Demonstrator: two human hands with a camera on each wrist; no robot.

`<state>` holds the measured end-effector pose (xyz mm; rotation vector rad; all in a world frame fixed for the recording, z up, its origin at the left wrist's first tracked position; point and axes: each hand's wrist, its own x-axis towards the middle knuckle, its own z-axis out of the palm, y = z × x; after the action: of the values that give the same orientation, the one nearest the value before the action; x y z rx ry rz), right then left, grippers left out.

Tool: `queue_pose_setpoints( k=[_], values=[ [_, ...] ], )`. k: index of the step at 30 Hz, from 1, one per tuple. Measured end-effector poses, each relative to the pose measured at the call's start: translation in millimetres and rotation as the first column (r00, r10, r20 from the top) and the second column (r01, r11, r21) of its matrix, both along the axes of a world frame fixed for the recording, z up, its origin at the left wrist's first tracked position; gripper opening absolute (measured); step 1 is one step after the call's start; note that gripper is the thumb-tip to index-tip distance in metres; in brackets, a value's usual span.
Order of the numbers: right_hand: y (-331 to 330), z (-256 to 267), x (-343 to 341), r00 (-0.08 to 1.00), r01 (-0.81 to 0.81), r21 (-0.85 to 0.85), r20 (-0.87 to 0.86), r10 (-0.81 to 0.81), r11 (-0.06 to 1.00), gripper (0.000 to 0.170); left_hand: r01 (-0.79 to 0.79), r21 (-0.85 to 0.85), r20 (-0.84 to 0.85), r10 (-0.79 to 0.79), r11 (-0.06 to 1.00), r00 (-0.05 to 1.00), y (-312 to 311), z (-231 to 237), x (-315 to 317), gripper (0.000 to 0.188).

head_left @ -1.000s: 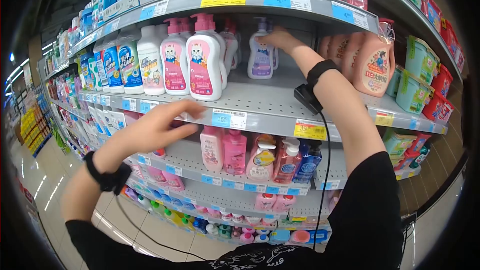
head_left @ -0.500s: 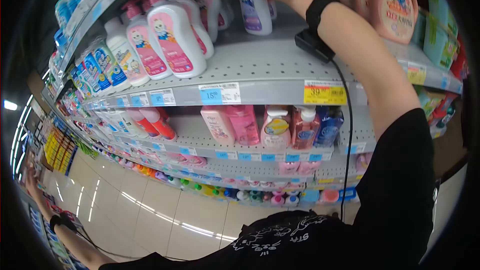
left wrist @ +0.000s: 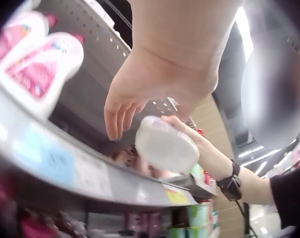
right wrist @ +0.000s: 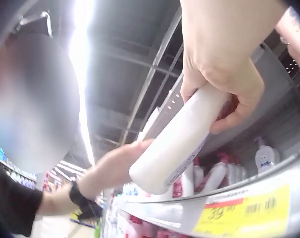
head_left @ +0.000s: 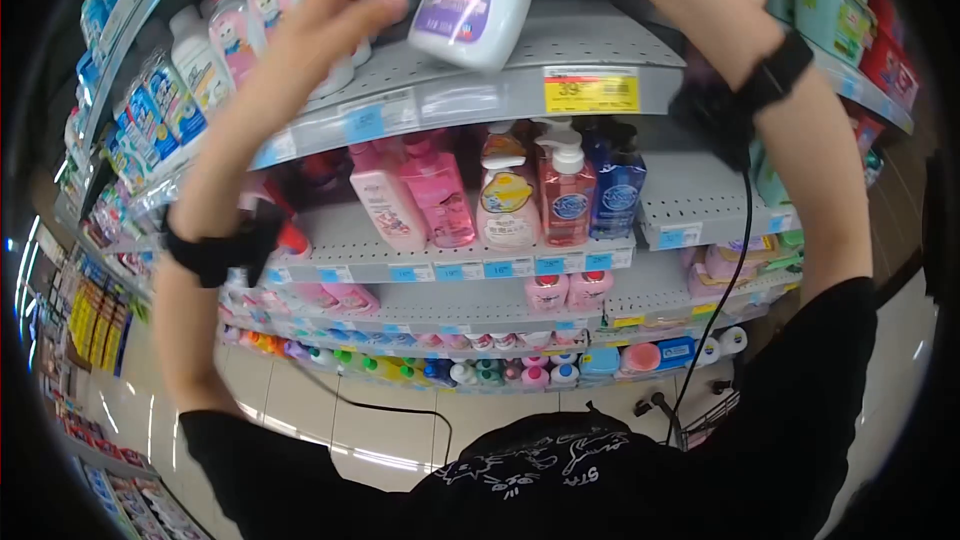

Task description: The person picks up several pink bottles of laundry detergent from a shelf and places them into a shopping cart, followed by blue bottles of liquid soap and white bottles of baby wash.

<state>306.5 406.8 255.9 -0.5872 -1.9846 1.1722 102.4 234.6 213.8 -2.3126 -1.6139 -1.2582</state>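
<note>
A white bottle with a purple label (head_left: pixel 465 15) hangs tilted in front of the shelf, its base toward me. My right hand (right wrist: pixel 224 74) grips it near the top, thumb on one side and fingers curled round the other in the right wrist view. At the upper edge of the head view, only part of that hand shows. My left hand (head_left: pixel 335 15) is raised to the left of the bottle, fingers loosely extended and holding nothing. In the left wrist view, the bottle's pale base (left wrist: pixel 167 148) appears just beyond the left fingers (left wrist: pixel 115 119).
Pink-labelled pump bottles (head_left: pixel 235 45) stand on the same shelf (head_left: pixel 590 45), left of the bottle. A similar small bottle (right wrist: pixel 266 157) remains at the back. Below, another shelf holds pink, red and blue bottles (head_left: pixel 570 200). A black cable (head_left: pixel 735 280) hangs from the right wrist.
My right hand has lifted the purple-labelled bottle off the shelf and brought it closer and to the left. The left hand, lowered far left half a second ago, has come up beside the bottle.
</note>
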Motion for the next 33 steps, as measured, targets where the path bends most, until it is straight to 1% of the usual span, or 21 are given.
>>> queue_pose_setpoints(
  k=[2, 4, 6, 7, 8, 10, 11, 12, 14, 15, 17, 18, 19, 20, 22, 24, 25, 28, 29, 31, 33],
  values=[
    [-57, -25, 42, 0.992, 0.054, 0.119, -0.118, -0.040, 0.991, 0.047, 0.219, -0.012, 0.230, -0.210, 0.976, 0.950, 10, -35, 37, 0.054],
    [-66, -43, 80, 0.978, -0.118, -0.042, -0.175, 0.109, 0.992, 0.059, 0.431, 0.051, 0.398, -0.414, 0.901, 0.819, -5, -63, 76, 0.062],
    [-113, -86, 118, 0.939, 0.047, 0.057, -0.342, -0.025, 0.997, 0.048, 0.475, 0.128, 0.432, -0.480, 0.870, 0.763, -16, -108, 99, 0.074],
    [-132, -112, 140, 0.928, 0.081, 0.051, -0.368, -0.057, 0.995, 0.048, 0.406, -0.011, 0.481, -0.352, 0.914, 0.803, -30, -131, 121, 0.090],
    [-155, -136, 161, 0.919, 0.118, 0.042, -0.384, -0.093, 0.992, 0.049, 0.634, 0.060, 0.461, -0.585, 0.771, 0.667, -33, -161, 135, 0.096],
    [-189, -191, 198, 0.885, 0.287, -0.093, -0.354, -0.301, 0.953, 0.048, 0.802, -0.063, 0.596, -0.622, 0.594, 0.507, -43, -221, 165, 0.098],
    [-202, -218, 217, 0.859, 0.368, -0.178, -0.310, -0.407, 0.912, 0.049, 0.858, -0.122, 0.628, -0.631, 0.499, 0.455, -41, -239, 187, 0.094],
    [-214, -246, 237, 0.827, 0.440, -0.265, -0.254, -0.502, 0.858, 0.050, 0.900, -0.175, 0.665, -0.626, 0.400, 0.408, -40, -257, 208, 0.090],
    [-256, -293, 283, 0.705, 0.584, -0.451, -0.130, -0.697, 0.675, 0.053, 0.948, -0.253, 0.844, -0.434, 0.193, 0.314, -58, -305, 253, 0.082],
    [-268, -311, 304, 0.617, 0.669, -0.455, -0.100, -0.780, 0.588, 0.053, 0.953, -0.289, 0.901, -0.313, 0.084, 0.301, -51, -327, 273, 0.078],
    [-305, -342, 343, 0.448, 0.783, -0.467, -0.033, -0.893, 0.411, 0.054, 0.922, -0.356, 0.929, -0.168, -0.151, 0.331, -51, -362, 314, 0.072],
    [-326, -355, 363, 0.304, 0.862, -0.443, 0.066, -0.950, 0.245, 0.054, 0.888, -0.379, 0.925, -0.086, -0.261, 0.370, -59, -376, 330, 0.069],
    [-344, -355, 382, 0.221, 0.893, -0.423, 0.111, -0.969, 0.155, 0.052, 0.841, -0.458, 0.887, -0.219, -0.289, 0.407, -59, -383, 347, 0.063],
    [-360, -351, 405, 0.138, 0.919, -0.388, 0.153, -0.979, 0.069, 0.050, 0.831, -0.482, 0.869, -0.276, -0.278, 0.411, -60, -393, 362, 0.060],
    [-384, -365, 456, -0.033, 0.983, -0.179, 0.110, -0.993, -0.052, 0.050, 0.821, -0.516, 0.826, -0.394, -0.244, 0.402, -62, -410, 395, 0.054],
    [-399, -374, 511, -0.145, 0.989, -0.019, 0.107, -0.984, -0.148, 0.050, 0.796, -0.584, 0.751, -0.476, -0.157, 0.458, -71, -413, 438, 0.048],
    [-405, -383, 542, -0.183, 0.979, 0.115, 0.144, -0.972, -0.168, 0.050, 0.782, -0.614, 0.706, -0.513, -0.103, 0.487, -77, -414, 462, 0.045],
    [-411, -418, 627, -0.143, 0.982, 0.167, 0.390, -0.910, -0.082, 0.052, 0.846, -0.529, 0.533, -0.751, 0.063, 0.390, -93, -442, 544, 0.038],
    [-411, -444, 656, -0.094, 0.988, 0.152, 0.424, -0.901, -0.032, 0.053, 0.856, -0.505, 0.449, -0.812, 0.113, 0.373, -96, -451, 576, 0.037],
    [-403, -486, 690, 0.031, 0.997, 0.049, 0.448, -0.893, 0.060, 0.055, 0.867, -0.454, 0.266, -0.898, 0.203, 0.350, -108, -474, 633, 0.036],
    [-396, -523, 706, 0.148, 0.989, -0.072, 0.492, -0.858, 0.129, 0.058, 0.838, -0.502, 0.147, -0.935, 0.211, 0.324, -118, -506, 682, 0.036]
  ],
)
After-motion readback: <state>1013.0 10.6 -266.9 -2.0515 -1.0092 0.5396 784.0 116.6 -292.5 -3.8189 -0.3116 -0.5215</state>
